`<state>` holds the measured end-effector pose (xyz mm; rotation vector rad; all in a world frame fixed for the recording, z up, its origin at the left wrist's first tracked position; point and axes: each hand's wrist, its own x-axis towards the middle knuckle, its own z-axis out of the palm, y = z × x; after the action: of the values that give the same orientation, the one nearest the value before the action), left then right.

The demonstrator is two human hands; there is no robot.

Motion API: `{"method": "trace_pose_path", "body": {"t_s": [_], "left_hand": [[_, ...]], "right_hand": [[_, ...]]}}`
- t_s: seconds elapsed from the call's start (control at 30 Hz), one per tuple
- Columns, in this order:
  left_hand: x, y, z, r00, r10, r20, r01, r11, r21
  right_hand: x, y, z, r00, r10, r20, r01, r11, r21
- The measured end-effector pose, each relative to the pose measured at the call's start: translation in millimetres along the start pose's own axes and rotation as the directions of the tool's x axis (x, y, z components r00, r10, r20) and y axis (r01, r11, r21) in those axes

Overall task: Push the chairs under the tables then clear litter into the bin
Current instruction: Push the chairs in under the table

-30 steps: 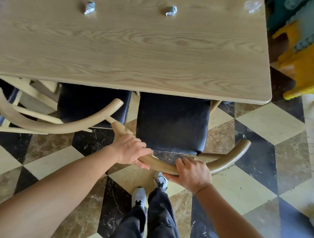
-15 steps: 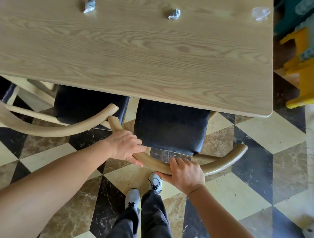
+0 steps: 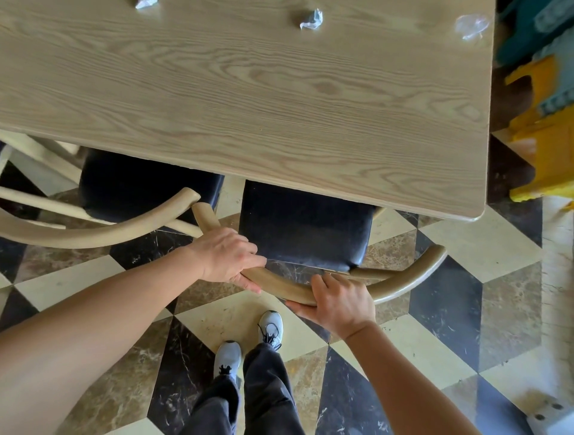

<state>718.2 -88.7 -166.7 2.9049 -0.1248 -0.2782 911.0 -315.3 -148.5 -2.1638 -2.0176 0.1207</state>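
Note:
A wooden chair with a dark seat (image 3: 306, 226) stands partly under the light wood table (image 3: 248, 102). Its curved back rail (image 3: 403, 279) sits just in front of me. My left hand (image 3: 226, 256) grips the rail's left part, and my right hand (image 3: 341, 302) grips its middle. A second chair (image 3: 93, 229) stands to the left, its seat partly under the table. On the tabletop lie a crumpled paper ball (image 3: 310, 20), another scrap (image 3: 144, 3) at the top edge, and a clear plastic wrapper (image 3: 470, 24) near the right edge.
Yellow and teal plastic furniture (image 3: 543, 124) stands to the right of the table. The floor is checkered marble tile (image 3: 450, 310). My feet (image 3: 248, 341) stand just behind the chair. A pale object (image 3: 549, 413) sits at the lower right corner.
The chair has slid further under the table, with both hands still on its back rail. Less of the dark seat shows. The view has moved closer to the table.

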Motion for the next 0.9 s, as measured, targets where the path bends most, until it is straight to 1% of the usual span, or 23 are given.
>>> {"method": "trace_pose_path", "body": {"t_s": [0.1,0.3,0.4,0.47,0.53,0.6,0.67,0.73,0.8,0.9], "left_hand": [[-1,-1,1,1.000,-0.005,0.010,0.006,1.000,-0.004],[12,2,-11,0.997,-0.070,0.044,0.069,0.997,0.033],[13,11,-19,0.977,-0.162,0.142,0.150,0.985,0.091],[15,22,-28,0.936,-0.263,0.233,0.232,0.960,0.154],[15,33,-38,0.895,-0.354,0.272,0.317,0.933,0.171],[12,46,-48,0.847,-0.440,0.299,0.414,0.898,0.146],[10,61,-61,0.809,-0.495,0.317,0.477,0.868,0.138],[8,77,-78,0.781,-0.523,0.340,0.527,0.845,0.090],[2,93,-98,0.760,-0.535,0.368,0.580,0.814,-0.013],[-16,114,-127,0.743,-0.528,0.411,0.615,0.781,-0.109]], "right_hand": [[0,1,1,1.000,-0.008,0.002,0.008,1.000,-0.005],[9,19,0,0.999,-0.028,0.018,0.029,0.999,-0.031],[8,18,-2,0.998,0.001,0.062,0.002,0.999,-0.053],[11,12,-11,0.988,0.040,0.146,-0.028,0.996,-0.089],[17,7,-22,0.945,0.101,0.310,-0.062,0.989,-0.134],[23,2,-32,0.868,0.170,0.465,-0.119,0.983,-0.138],[27,-6,-40,0.797,0.260,0.545,-0.231,0.965,-0.123],[24,-17,-46,0.735,0.353,0.579,-0.323,0.933,-0.158],[19,-30,-57,0.710,0.409,0.573,-0.353,0.911,-0.213],[11,-55,-90,0.672,0.465,0.576,-0.464,0.871,-0.163]]}}
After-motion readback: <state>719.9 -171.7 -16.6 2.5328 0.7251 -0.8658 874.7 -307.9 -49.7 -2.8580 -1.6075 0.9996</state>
